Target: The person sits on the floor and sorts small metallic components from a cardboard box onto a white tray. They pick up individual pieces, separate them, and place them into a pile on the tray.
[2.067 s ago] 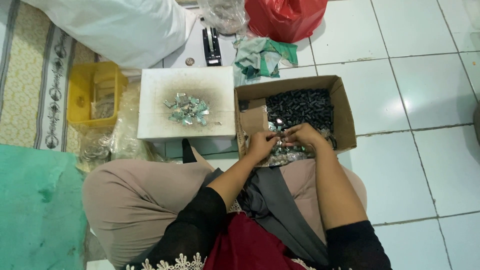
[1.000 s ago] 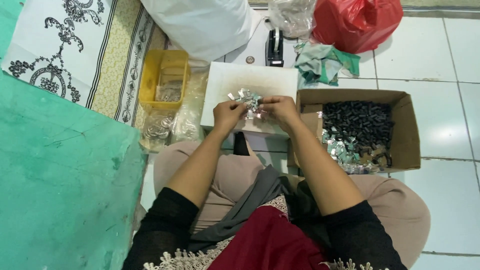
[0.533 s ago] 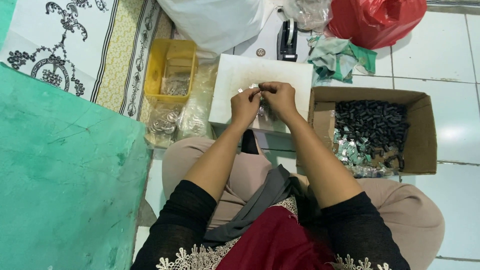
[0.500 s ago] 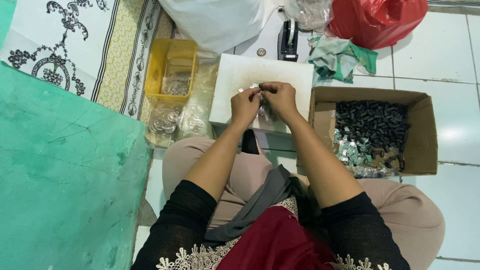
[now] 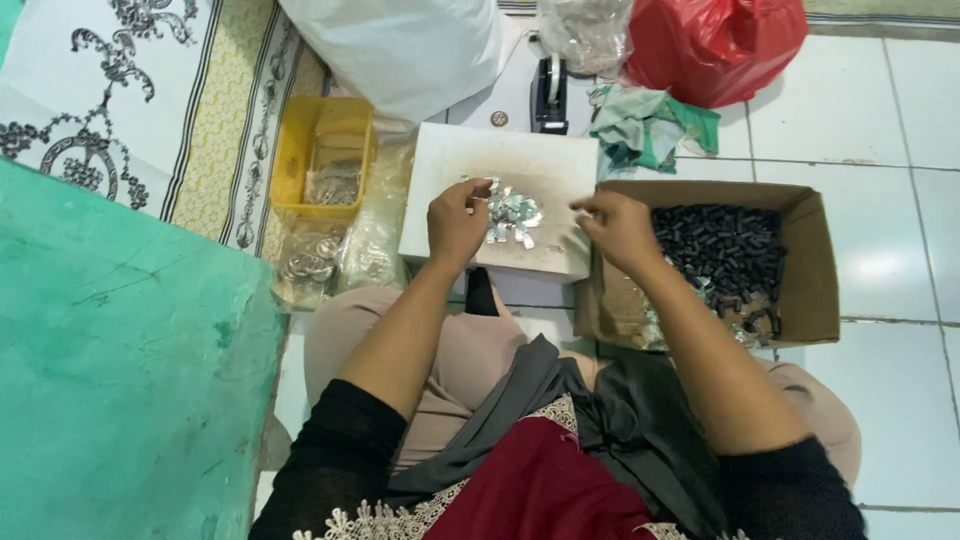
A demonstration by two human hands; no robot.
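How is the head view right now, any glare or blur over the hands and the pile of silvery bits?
Head view: light is even and soft. The left hand and right hand look slightly smeared. The silvery pieces glint on the white board, so their shapes blur. The floor tiles show a mild sheen.

We sit on a floor (image 5: 900, 110) of glossy white ceramic tile. Before us lies a matt white block (image 5: 520, 160), foam by its look, carrying a heap of shiny, crinkled foil scraps (image 5: 512, 212). To our right stands a matt brown cardboard box (image 5: 815, 270) holding dull black pieces (image 5: 725, 250). A smooth yellow plastic tub (image 5: 295, 160), a glossy red plastic bag (image 5: 715, 45) and soft crumpled green cloth (image 5: 650, 125) surround them. Our sleeves (image 5: 325, 465) are matt black fabric.
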